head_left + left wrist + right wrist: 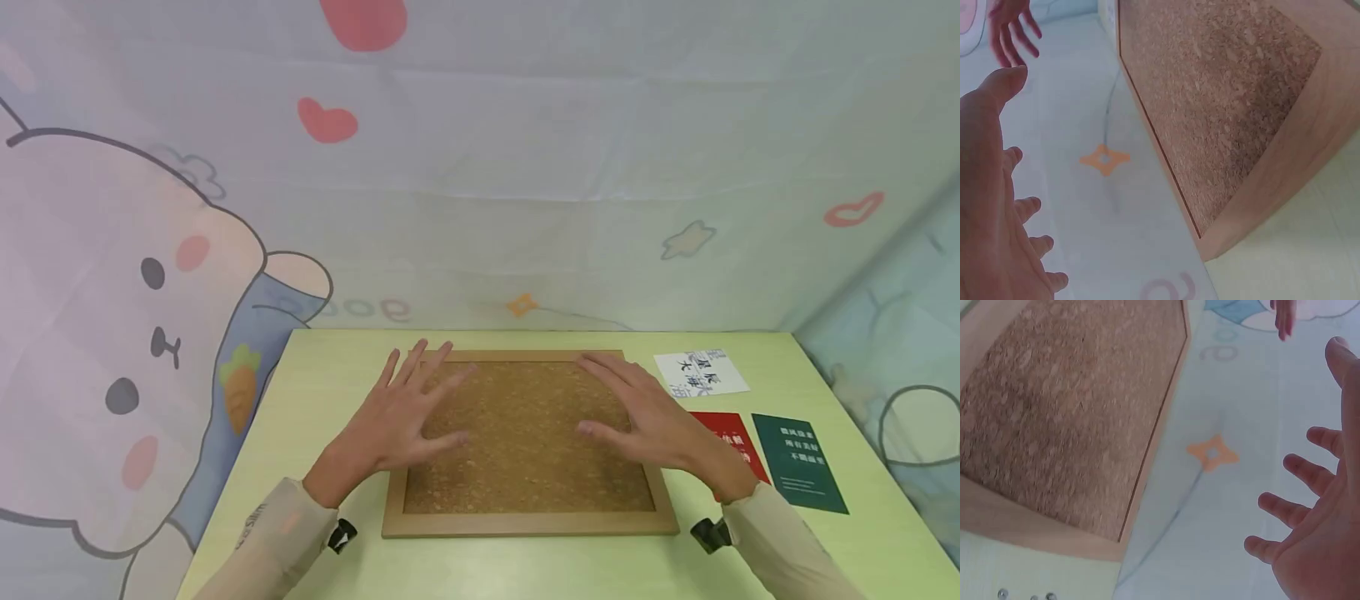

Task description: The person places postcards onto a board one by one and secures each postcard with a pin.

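**Left hand and right hand spread above a framed cork board**

The cork board lies flat at the middle of a pale yellow-green worktop, its light wooden frame running round all four sides. The left hand hovers over the board's left edge, its fingers extended and fanned out, the thumb reaching inward. The right hand hovers over the right edge in much the same pose — fingers extended, thumb apart and turned toward the other side. Both wrist views show a gap between the hand and the frame.

To the right of the board lie three cards: a white card with dark characters near the back, a red card partly hidden behind the right hand and wrist, and a dark green card with white lettering beside it. In the right wrist view, small shiny pieces show at the lower border — too little of them is visible to say what they are.

Pale sleeves cover both forearms. Behind the worktop hangs a printed cloth with hearts and a cartoon animal on the left.
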A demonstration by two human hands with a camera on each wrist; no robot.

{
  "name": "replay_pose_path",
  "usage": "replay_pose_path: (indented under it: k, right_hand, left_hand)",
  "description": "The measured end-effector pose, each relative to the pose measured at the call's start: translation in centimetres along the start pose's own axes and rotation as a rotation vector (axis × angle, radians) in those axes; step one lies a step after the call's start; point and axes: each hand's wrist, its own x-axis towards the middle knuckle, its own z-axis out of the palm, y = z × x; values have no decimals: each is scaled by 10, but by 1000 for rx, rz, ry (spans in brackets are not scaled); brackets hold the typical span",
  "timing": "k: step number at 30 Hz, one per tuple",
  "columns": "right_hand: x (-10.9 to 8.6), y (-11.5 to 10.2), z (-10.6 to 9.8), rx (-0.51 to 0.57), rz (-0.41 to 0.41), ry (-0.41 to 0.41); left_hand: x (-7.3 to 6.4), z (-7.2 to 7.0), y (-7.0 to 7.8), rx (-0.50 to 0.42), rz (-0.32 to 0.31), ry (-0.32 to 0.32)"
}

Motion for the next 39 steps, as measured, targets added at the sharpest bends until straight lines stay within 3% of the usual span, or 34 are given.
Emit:
replay_pose_path:
  k: [5,10,15,21,28,34,39]
  right_hand:
    - [-7,15,-7,-12,46,39]
    - [-18,32,-14,-91,94,74]
    - [-35,52,-20,-169,150,60]
    - [-64,81,-24,-182,245,3]
    - [-104,116,-24,-165,362,-60]
    - [-127,137,-25,-159,396,-100]
    - [-140,148,-28,-185,417,-138]
  left_hand:
    - [-1,-1,-8,-39,-71,19]
    - [-6,2,-19,-46,-144,16]
    - [-14,9,-31,-71,-210,6]
    - [-27,22,-40,-147,-281,-13]
    - [-35,37,-45,-288,-355,-18]
    - [-39,46,-49,-496,-416,-37]
    - [-39,50,-48,-633,-513,-86]
